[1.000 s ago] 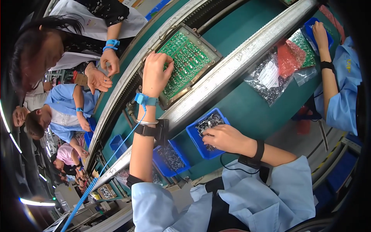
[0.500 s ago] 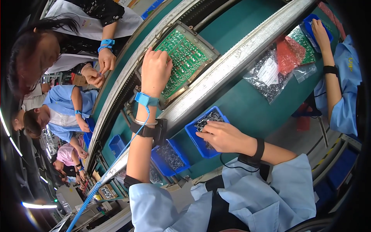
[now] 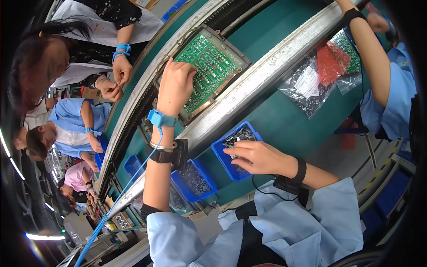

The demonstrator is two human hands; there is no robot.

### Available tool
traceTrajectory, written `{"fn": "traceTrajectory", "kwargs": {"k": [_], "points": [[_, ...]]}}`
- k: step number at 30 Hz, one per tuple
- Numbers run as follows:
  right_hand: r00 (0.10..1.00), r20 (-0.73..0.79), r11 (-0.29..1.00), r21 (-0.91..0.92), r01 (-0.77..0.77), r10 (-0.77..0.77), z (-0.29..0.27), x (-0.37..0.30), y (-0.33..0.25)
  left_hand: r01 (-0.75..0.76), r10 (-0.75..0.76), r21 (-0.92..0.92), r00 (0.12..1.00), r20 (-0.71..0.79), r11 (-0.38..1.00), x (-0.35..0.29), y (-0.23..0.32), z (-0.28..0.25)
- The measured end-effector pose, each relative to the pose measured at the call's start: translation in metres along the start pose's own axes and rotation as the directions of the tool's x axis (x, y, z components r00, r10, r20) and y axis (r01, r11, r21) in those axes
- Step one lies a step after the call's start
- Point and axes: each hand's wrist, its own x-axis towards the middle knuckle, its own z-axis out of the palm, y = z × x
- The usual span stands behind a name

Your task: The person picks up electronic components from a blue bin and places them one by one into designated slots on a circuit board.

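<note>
A green circuit board [image 3: 208, 62] with rows of small parts sits in a grey metal frame [image 3: 233, 51] on the line. My left hand [image 3: 176, 86] is over the board's left side, fingers curled, a blue wrist strap [image 3: 161, 119] below it. Its fingertips are hidden, and so is whatever they may hold. My right hand [image 3: 260, 158] reaches into a blue bin [image 3: 242, 175] of small dark and silver parts [image 3: 242, 135]. Thumb and fingers come together there; anything between them is too small to make out.
A silver rail [image 3: 267, 62] runs between the board and the bins. Another blue bin [image 3: 194, 180] holds small metal parts. Right lie a clear bag of parts [image 3: 307, 89] and red bubble wrap [image 3: 329, 64]. A co-worker's arm [image 3: 371, 58] reaches in; another person's hands [image 3: 116, 80] work opposite.
My left hand has shifted slightly left and down beside the board. My right hand has moved slightly within the bin. The co-worker's arm at right now extends farther across toward the rail.
</note>
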Motion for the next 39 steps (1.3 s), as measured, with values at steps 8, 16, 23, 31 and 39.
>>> {"fn": "traceTrajectory", "kwargs": {"k": [8, 16, 23, 31, 39], "points": [[0.978, -0.194, 0.996, -0.047, 0.074, -0.081, -0.048, 0.043, -0.036, 0.094, -0.109, -0.084, 0.975, -0.195, 0.992, -0.025, 0.010, -0.048], [0.961, -0.177, 0.896, -0.429, 0.119, -0.212, -0.108, 0.124, -0.028, 0.364, -0.275, -0.555, 0.931, 0.240, 0.748, -0.137, 0.162, -0.063], [0.994, 0.056, 0.816, -0.568, 0.109, -0.094, -0.126, 0.199, -0.006, 0.450, -0.438, -0.392, 0.890, 0.124, 0.803, -0.159, 0.186, 0.060], [0.993, 0.059, 0.818, -0.574, -0.048, 0.100, -0.117, 0.213, -0.003, 0.436, -0.421, -0.370, 0.898, 0.125, 0.820, -0.163, 0.181, 0.066], [0.983, 0.172, 0.658, -0.734, 0.168, -0.059, -0.115, 0.216, 0.010, 0.423, -0.410, -0.409, 0.904, 0.123, 0.808, -0.162, 0.181, 0.066]]}}
